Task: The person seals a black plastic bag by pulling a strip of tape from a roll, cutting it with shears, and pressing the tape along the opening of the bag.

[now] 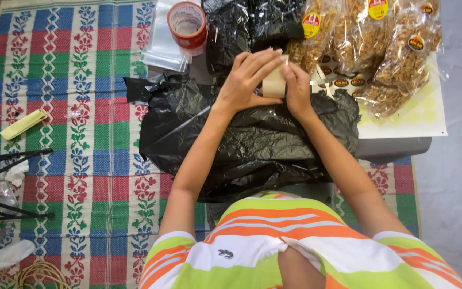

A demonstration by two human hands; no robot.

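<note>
From the head camera, looking straight down: both hands meet over a crumpled black plastic bag (252, 136) that lies on a low grey tabletop (391, 147). The left hand (247, 80) curls around a pale beige roll of tape (275, 83), fingers wrapped over its top, while the right hand (298, 88) pinches the roll's other side, thumb against its face. The roll sits right above the bag, held up close between the two hands, probably so both can work along its edge. Whether a loose end is lifted I cannot tell; the fingers cover it. Beyond, clear packets of golden-brown fried snacks (386, 48) lie on a white sheet and run past the top edge. A red-rimmed roll of clear tape (187, 27) stands further left, by a colourful woven floor mat (81, 107).
</note>
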